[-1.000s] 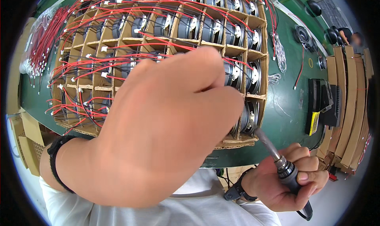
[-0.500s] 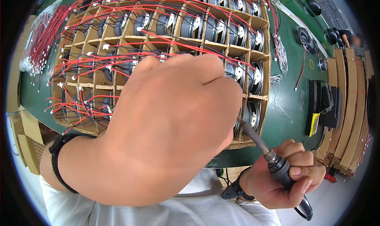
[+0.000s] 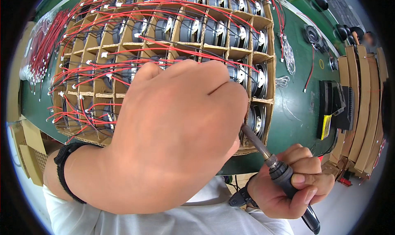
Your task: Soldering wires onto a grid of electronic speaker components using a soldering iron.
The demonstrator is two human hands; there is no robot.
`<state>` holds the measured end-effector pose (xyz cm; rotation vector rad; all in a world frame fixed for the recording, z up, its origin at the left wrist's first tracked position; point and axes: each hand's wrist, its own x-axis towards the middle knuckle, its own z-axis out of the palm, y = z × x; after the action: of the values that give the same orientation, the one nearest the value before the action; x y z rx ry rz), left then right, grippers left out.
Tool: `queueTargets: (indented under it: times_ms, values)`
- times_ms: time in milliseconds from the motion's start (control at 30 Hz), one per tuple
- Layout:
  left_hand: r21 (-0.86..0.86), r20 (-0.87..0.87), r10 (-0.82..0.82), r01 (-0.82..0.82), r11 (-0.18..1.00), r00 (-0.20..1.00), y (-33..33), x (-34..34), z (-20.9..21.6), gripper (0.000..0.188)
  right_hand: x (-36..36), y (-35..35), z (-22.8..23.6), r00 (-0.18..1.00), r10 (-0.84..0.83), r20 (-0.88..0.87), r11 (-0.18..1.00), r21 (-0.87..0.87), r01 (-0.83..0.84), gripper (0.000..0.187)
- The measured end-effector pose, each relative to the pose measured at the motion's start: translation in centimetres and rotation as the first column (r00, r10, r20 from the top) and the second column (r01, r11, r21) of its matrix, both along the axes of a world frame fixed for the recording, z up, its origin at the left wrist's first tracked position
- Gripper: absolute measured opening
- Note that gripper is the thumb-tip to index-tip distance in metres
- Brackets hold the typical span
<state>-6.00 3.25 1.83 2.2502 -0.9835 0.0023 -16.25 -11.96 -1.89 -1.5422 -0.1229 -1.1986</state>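
Note:
My left hand point(image 3: 177, 128) fills the middle, its back toward me and its fingers curled in over the near right part of a cardboard box point(image 3: 270, 76). What those fingers grip is hidden beneath the hand. My right hand point(image 3: 306, 181) is wrapped round the dark handle of a soldering iron point(image 3: 256, 141). The iron slants up and left, and its tip disappears beside the edge of my left hand. Round speakers point(image 3: 260, 79) with metal terminals stand on edge in the box's compartments. Red and black wires point(image 3: 185, 49) with white connectors run across them.
On the green table point(image 3: 288, 128), a bundle of red wires point(image 3: 46, 46) lies in clear plastic at left. Silvery wire coils point(image 3: 289, 58), a loose speaker point(image 3: 313, 34) and a black device point(image 3: 338, 103) with a yellow label are at right. Cardboard sheets point(image 3: 358, 111) stand beyond.
The box and wires appear slightly further left in view. My right hand and the soldering iron have shifted a little left too; the iron's tip stays beside my left hand.

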Motion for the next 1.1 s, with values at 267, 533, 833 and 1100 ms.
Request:
queueTargets:
  times_ms: [267,533,833,1100]
  values:
    - [0.007,-0.008,0.0,0.0,1.0,1.0,-0.1,0.2,0.1,0.022,-0.2,0.0,0.4,0.998,0.048,-0.03,0.999,0.012,-0.048,0.02]
    - [-0.001,-0.011,-0.005,0.005,1.0,1.0,-0.1,0.2,0.1,0.022,0.0,-1.6,0.1,0.994,-0.062,0.087,0.996,0.063,0.057,0.024]
    - [0.024,-0.017,-0.012,0.012,1.0,1.0,0.0,0.1,0.4,0.021,0.5,-2.8,-0.6,0.989,-0.11,0.1,0.98,0.179,0.091,0.022]
    - [0.047,-0.001,-0.025,0.025,0.999,1.0,0.2,0.2,0.4,0.019,0.5,-2.5,-0.5,0.995,-0.095,0.043,0.979,0.186,0.085,0.024]
